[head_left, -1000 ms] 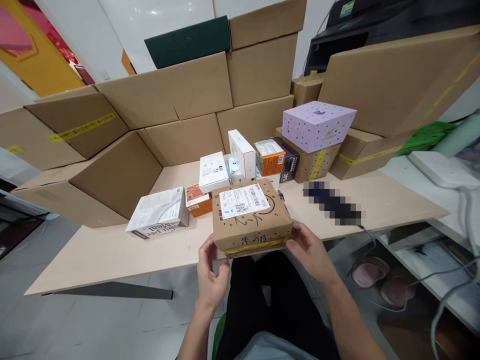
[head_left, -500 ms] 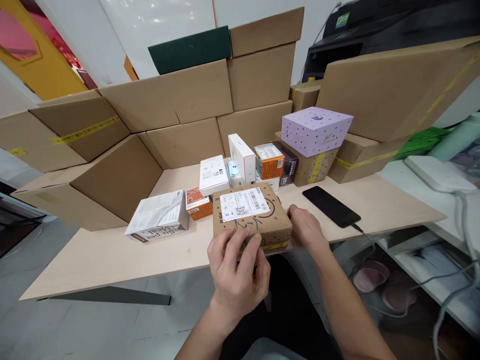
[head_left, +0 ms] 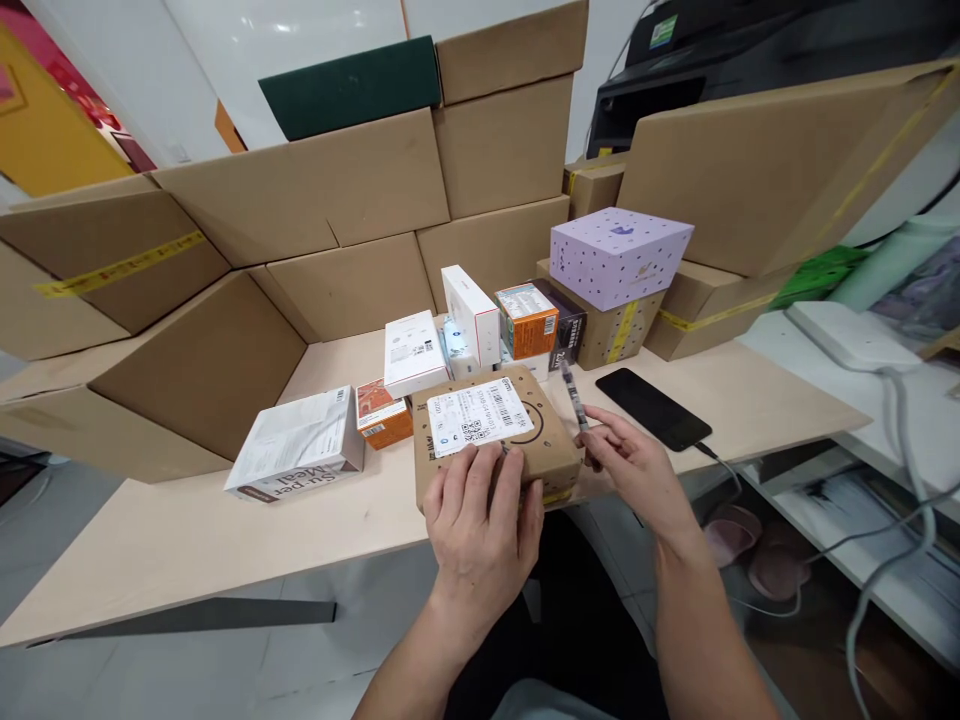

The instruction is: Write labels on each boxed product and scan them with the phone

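A brown cardboard box with a white shipping label and handwriting on top lies at the table's front edge. My left hand grips its near edge, the fingers curled over the top and covering some of the writing. Just right of the box, my right hand pinches a slim pen that points up and away from me. Further right lies a black phone with a cable plugged into it.
Left of the box sit a white carton and an orange box. Behind it are white boxes, another orange box and a purple box. Large cardboard boxes wall the back. A grey cable hangs at right.
The pen has come into view in my right hand, raised beside the box. My left fingers have settled further onto the box top. The view has shifted slightly.
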A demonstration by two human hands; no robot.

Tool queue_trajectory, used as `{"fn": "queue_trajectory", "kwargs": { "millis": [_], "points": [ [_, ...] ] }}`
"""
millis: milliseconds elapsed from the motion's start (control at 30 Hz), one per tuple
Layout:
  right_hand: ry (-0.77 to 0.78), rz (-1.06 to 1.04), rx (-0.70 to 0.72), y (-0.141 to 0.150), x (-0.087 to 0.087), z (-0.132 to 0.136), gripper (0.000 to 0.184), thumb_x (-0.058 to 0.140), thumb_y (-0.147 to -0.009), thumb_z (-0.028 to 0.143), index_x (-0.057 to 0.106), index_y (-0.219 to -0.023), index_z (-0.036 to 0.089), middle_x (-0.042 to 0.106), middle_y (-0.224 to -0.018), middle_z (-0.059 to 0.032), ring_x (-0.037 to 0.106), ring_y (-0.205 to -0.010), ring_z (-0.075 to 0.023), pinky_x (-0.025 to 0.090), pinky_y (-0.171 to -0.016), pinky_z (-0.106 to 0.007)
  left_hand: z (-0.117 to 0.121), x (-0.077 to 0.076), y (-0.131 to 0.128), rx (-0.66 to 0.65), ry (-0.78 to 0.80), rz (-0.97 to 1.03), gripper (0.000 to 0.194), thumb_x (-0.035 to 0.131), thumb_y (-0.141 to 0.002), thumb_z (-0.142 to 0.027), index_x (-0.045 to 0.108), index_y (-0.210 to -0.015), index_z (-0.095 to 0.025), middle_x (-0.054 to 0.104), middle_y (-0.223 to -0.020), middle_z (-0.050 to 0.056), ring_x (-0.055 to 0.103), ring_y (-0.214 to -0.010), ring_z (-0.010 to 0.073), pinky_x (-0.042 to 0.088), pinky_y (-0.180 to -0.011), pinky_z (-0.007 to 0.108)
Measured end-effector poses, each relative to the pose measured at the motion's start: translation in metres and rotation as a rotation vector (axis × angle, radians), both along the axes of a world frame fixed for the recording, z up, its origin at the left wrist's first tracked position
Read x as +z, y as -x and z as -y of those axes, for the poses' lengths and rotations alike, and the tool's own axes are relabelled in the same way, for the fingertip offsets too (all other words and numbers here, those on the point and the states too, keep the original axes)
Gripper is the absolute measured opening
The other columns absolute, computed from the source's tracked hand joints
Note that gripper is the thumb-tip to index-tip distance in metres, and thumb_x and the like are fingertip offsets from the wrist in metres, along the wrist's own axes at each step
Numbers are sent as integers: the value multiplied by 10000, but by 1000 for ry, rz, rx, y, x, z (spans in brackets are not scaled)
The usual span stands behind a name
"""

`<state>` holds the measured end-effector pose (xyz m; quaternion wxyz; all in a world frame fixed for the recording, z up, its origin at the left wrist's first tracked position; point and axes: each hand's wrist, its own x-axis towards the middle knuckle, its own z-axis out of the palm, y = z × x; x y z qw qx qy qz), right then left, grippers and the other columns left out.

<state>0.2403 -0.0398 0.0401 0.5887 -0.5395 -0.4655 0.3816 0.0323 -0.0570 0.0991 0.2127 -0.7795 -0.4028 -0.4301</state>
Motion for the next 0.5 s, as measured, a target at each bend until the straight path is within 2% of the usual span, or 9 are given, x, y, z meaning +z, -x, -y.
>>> {"fn": "queue_trajectory", "kwargs": {
  "millis": [133, 233, 367, 500],
  "points": [
    [-148, -242, -128, 7, 23, 0, 283, 662, -832, 445, 601, -989, 219, 677, -894, -45, 608, -729, -149, 513, -690, -318, 1, -3, -1, 3, 9, 5, 321, 717, -820, -252, 681, -1128, -169, 727, -1111, 110, 633, -1080, 289, 397, -943, 411],
    [-306, -320, -160, 17, 51, 0, 217, 647, -831, 415, 521, -868, 241, 580, -811, 2, 548, -654, -119, 485, -595, -271, 2, -5, -1, 10, 5, 18, 326, 710, -825, -256, 674, -1139, -179, 727, -1110, 107, 631, -1085, 286, 390, -943, 406],
    [-383, -311, -44, 35, 82, 0, 195, 537, -883, 415, 413, -862, 266, 416, -598, 74, 401, -452, -98, 375, -432, -233, 1, -5, -2, 12, 0, 27, 323, 712, -823, -257, 676, -1133, -176, 730, -1093, 107, 629, -1082, 290, 382, -939, 404],
    [-339, -197, 86, 50, 88, -9, 186, 538, -880, 410, 431, -909, 260, 537, -676, 46, 523, -522, -124, 434, -466, -249, 1, -5, -2, 13, 4, 24, 315, 709, -827, -258, 678, -1126, -168, 731, -1093, 108, 628, -1083, 293, 378, -933, 406]
  ]
}}
